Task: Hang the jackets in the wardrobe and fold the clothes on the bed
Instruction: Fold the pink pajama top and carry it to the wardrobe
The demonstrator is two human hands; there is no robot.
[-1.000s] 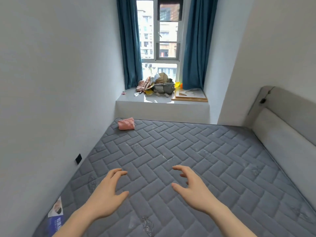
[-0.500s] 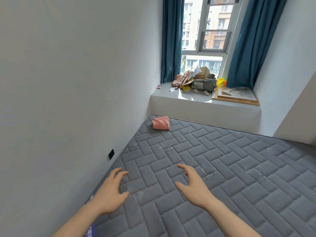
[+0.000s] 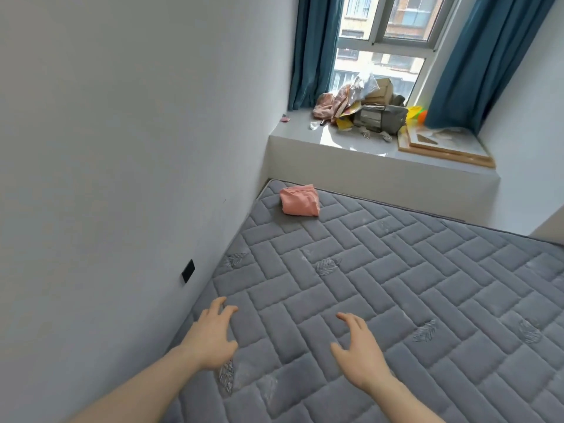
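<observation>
Both forearms run out of view at the bottom edge. The mattress (image 3: pixel 396 300) is cut off at right and bottom. The window (image 3: pixel 393 29) and blue curtains (image 3: pixel 314 50) lose their tops. Items in the sill's clutter pile (image 3: pixel 363 108) overlap, indistinct.

It was a small bedroom in a home: a bare grey quilted mattress (image 3: pixel 396 300) filled the floor from the white wall (image 3: pixel 122 148) to a raised window ledge (image 3: pixel 351 148). Teal curtains (image 3: pixel 314 50) framed a window (image 3: pixel 393 29) that looked out on apartment blocks. Household clutter (image 3: pixel 366 108) sat piled on the ledge, and a folded pink garment (image 3: pixel 299 200) lay at the mattress corner.
</observation>
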